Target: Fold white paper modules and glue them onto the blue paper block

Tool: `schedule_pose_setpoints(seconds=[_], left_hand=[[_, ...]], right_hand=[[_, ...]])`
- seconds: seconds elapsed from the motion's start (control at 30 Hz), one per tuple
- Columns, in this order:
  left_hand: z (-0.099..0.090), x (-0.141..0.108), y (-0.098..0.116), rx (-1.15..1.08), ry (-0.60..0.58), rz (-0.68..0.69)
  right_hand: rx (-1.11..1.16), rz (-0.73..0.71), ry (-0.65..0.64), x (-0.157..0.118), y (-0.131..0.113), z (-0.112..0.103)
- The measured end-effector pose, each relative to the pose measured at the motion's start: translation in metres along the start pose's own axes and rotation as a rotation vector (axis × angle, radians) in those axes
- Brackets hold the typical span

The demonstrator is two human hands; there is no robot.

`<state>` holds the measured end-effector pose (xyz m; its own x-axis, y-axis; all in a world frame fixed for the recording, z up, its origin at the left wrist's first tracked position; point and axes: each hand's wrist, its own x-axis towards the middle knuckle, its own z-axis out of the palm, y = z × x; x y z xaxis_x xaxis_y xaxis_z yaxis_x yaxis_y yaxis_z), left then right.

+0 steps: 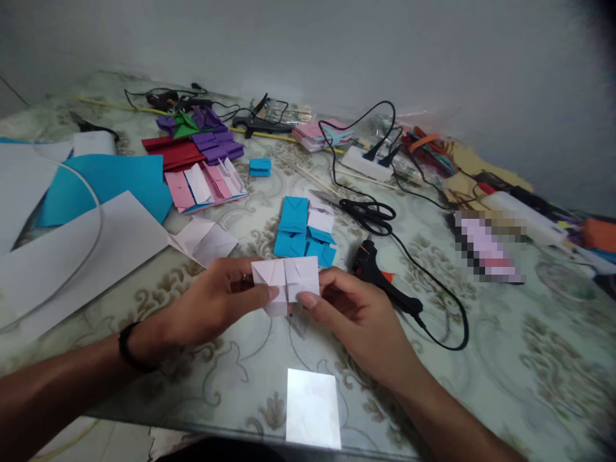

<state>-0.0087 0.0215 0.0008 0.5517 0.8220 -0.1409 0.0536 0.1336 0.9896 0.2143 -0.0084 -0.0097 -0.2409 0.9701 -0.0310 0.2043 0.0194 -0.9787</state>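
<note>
Fingers (pixel 235 265) of the left hand (pixel 209 301) and right hand (pixel 370 321) pinch the folded white paper (pixel 297 274) over the table (pixel 216 398), thumbs (pixel 268 294) up front, probably so those flaps lie flat. Glue gun (pixel 389 285)'s near the right hand, handy I guess.

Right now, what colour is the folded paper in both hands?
The folded paper is white; the head view shows it.
</note>
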Motion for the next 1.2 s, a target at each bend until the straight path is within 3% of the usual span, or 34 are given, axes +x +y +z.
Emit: schedule_pose_setpoints(seconds=[0.2,0.43,0.8,1.2], left_hand=[[-0.002,-0.002,-0.004,0.035,-0.03,-0.09],[-0.001,-0.002,-0.002,0.102,-0.001,-0.068],[0.0,0.0,-0.012,0.314,0.033,-0.092],[0.0,-0.002,-0.012,0.288,0.01,-0.092]], right_hand=[[-0.004,0.046,-0.015,0.002,-0.001,0.001],[-0.017,0.134,-0.051,0.0,-0.002,0.005],[0.025,0.105,-0.049,0.0,-0.003,0.007],[0.039,0.109,-0.019,0.0,-0.003,0.004]])
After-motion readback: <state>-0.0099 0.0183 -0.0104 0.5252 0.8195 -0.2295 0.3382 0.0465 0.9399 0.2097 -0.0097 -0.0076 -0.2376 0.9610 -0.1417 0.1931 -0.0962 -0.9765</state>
